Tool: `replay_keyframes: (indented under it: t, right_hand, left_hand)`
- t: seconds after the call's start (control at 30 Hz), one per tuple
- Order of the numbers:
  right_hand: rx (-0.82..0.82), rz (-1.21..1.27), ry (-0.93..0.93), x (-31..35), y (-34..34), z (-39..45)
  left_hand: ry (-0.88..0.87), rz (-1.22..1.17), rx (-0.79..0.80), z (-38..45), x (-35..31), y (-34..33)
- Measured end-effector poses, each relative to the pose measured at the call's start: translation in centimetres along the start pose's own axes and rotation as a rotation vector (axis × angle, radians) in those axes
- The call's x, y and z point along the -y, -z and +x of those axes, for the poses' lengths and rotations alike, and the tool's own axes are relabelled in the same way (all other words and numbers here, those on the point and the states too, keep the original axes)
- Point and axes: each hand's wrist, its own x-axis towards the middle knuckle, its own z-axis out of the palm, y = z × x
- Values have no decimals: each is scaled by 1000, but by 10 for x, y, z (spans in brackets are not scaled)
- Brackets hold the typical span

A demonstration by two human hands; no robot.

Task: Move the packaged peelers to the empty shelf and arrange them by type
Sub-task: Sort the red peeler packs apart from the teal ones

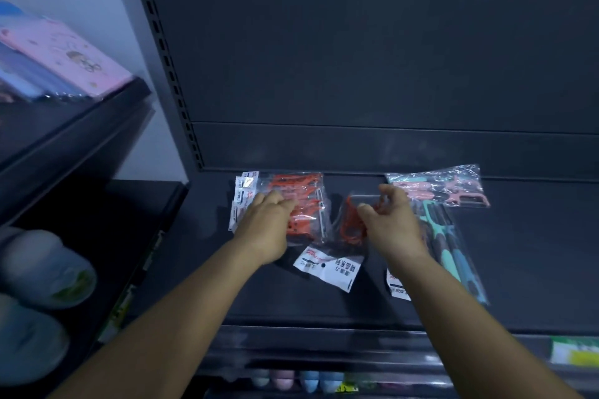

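On the dark metal shelf [421, 285] lay a stack of clear-bagged orange peelers [301, 204] at nine o'clock, under the left hand [267, 220], its fingers flat. Bagged pink peelers [453, 191] sat at two o'clock. The right hand [389, 220] pinched one bagged orange peeler [330, 256] at centre.
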Motion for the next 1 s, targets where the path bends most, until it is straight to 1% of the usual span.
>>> replay_keyframes:
  t: [0.1,0.17,0.23,0.3,0.4,0.53,0.67,0.77,0.9,1.0]
  right_hand:
    - [25,75,-30,-1,-16,-5]
    - [20,174,-43,2,-28,-10]
    - [23,266,-37,3,-40,-16]
    - [45,278,-42,5,-50,-22]
    - [45,117,-46,2,-54,-26]
    - [109,-251,-15,-5,-47,-29]
    - [142,-422,-33,-8,-49,-32]
    - [140,-487,-34,-13,-51,-29]
    - [163,-509,-21,-10,-47,-31]
    - [143,-503,43,-3,-34,-36]
  left_hand:
    - [-7,-197,-7,-4,-3,16]
    - [-48,-332,66,-11,-10,24]
    - [-62,-344,146,-19,-15,26]
    - [-64,-261,106,-22,-12,23]
    - [-52,-111,43,-21,3,20]
    - [-66,-59,57,-24,21,11]
    - [-129,53,-6,-24,21,-1]
    - [-139,87,-35,-22,20,-4]
    - [-140,190,-12,-23,20,-4]
    - [-169,204,-2,-25,7,-1]
